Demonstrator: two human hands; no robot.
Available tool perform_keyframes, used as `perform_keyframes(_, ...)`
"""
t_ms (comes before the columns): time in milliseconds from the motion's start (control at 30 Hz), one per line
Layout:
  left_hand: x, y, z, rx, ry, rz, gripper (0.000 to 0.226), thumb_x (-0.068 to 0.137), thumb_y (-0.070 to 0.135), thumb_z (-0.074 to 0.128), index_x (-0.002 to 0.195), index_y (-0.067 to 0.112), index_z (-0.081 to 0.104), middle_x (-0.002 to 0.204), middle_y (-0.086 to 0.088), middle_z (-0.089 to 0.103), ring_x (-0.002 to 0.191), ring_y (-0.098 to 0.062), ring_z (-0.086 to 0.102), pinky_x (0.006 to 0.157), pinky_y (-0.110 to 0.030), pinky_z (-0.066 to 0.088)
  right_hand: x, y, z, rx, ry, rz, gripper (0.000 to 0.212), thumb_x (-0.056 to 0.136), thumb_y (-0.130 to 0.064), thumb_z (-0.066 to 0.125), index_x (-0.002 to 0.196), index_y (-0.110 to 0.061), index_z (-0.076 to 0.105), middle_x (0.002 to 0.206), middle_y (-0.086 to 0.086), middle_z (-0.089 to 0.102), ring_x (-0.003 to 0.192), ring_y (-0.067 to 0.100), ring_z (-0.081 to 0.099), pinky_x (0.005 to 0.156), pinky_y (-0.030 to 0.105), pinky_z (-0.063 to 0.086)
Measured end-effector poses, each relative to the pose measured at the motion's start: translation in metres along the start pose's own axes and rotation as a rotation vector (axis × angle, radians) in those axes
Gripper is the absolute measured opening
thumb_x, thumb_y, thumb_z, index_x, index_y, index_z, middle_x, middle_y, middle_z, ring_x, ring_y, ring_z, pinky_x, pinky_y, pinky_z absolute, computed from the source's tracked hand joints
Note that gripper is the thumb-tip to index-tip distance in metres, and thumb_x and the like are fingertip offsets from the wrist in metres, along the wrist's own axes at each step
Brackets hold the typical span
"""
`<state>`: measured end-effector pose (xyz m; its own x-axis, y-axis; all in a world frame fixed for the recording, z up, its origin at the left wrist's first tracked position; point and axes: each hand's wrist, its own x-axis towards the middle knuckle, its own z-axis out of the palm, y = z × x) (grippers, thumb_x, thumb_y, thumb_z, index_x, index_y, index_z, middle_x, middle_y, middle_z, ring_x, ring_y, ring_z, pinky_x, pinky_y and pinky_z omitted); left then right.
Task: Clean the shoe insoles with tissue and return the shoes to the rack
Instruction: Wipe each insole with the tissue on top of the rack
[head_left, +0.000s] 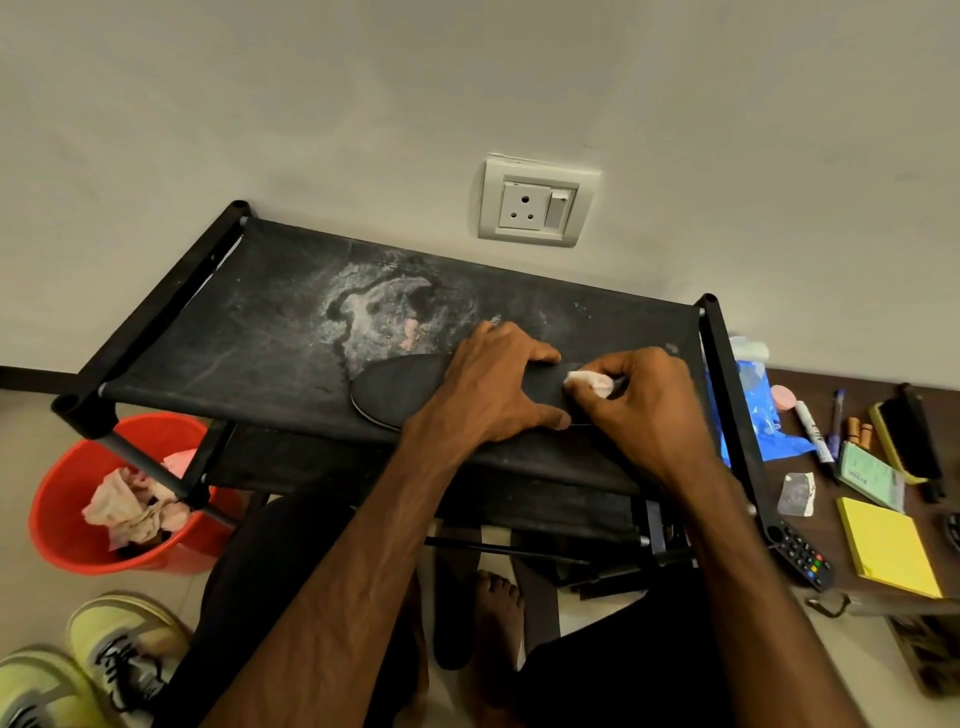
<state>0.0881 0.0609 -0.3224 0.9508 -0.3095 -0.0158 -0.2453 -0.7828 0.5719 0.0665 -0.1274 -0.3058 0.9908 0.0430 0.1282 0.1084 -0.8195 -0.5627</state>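
Note:
A dark insole (395, 387) lies flat on the dusty black fabric top of the shoe rack (249, 322). My left hand (493, 382) presses down on its middle, fingers spread and the thumb at its near edge. My right hand (644, 405) pinches a small wad of pale tissue (587, 383) against the insole's right end, which both hands hide. A pair of yellow-green sneakers (111, 654) stands on the floor at the lower left. Another dark insole (452, 608) lies on the floor between my legs.
A red bucket (62, 514) with crumpled used tissues stands left of the rack. On the low brown surface at right lie a blue packet (758, 410), markers, a brush (906, 441), yellow sticky notes (883, 545) and a remote (800, 553). A wall socket (537, 208) sits behind the rack.

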Motion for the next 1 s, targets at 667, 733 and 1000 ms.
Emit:
perform_keyframes(667,-0.01,0.001,-0.012,-0.072,-0.011,0.029,0.074,0.07,0.061,0.083,0.135,0.032,0.062,0.131,0.002,0.056,0.126,-0.018,0.046,0.116,-0.037,0.029,-0.015,0.027,-0.028,0.409,0.268,0.197,0.012,0.089,-0.033,0.078,0.093,-0.022,0.08,0.082,-0.01,0.076,0.075,0.002,0.07,0.072,0.029,0.059)
perform_keyframes(733,-0.012,0.001,-0.015,-0.069,-0.013,0.031,0.074,0.07,0.061,0.083,0.135,0.032,0.062,0.131,0.003,0.056,0.126,-0.018,0.046,0.115,-0.037,0.03,-0.014,0.028,-0.025,0.444,0.257,0.213,0.011,0.089,-0.034,0.078,0.089,-0.023,0.08,0.076,-0.009,0.076,0.065,0.0,0.065,0.065,0.028,0.054)
perform_keyframes(1000,-0.012,-0.001,-0.011,0.016,0.007,0.045,0.082,0.071,0.067,0.077,0.141,0.033,0.053,0.137,0.006,0.05,0.129,-0.017,0.04,0.113,-0.036,0.03,-0.014,0.026,-0.021,0.366,0.132,0.117,0.008,0.089,-0.033,0.078,0.087,-0.041,0.075,0.083,-0.019,0.075,0.076,0.002,0.07,0.07,0.028,0.058)
